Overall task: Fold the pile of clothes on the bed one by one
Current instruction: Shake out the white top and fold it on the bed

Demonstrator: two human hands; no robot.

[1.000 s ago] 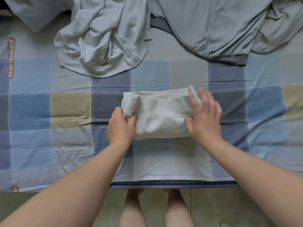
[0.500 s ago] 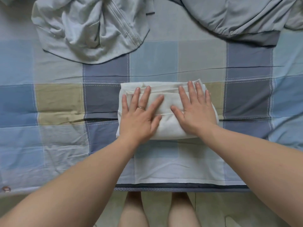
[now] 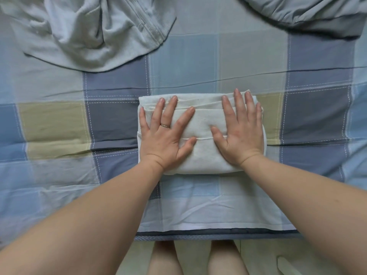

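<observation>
A white garment (image 3: 202, 124), folded into a compact rectangle, lies on the checked bed sheet (image 3: 111, 120) near the bed's front edge. My left hand (image 3: 164, 133) presses flat on its left half with fingers spread; a ring shows on one finger. My right hand (image 3: 241, 132) presses flat on its right half, fingers straight. A crumpled pale grey garment (image 3: 89, 32) lies unfolded at the back left. Another grey-blue garment (image 3: 309, 14) lies at the back right, cut off by the frame.
The bed's front edge (image 3: 214, 236) runs across the bottom, with my legs and pale floor below it. Bare checked sheet lies to the left and right of the folded garment.
A second ago my left hand gripped the white garment's left end and my right hand hovered. Both hands now lie flat on it. The view has dipped closer to the bed.
</observation>
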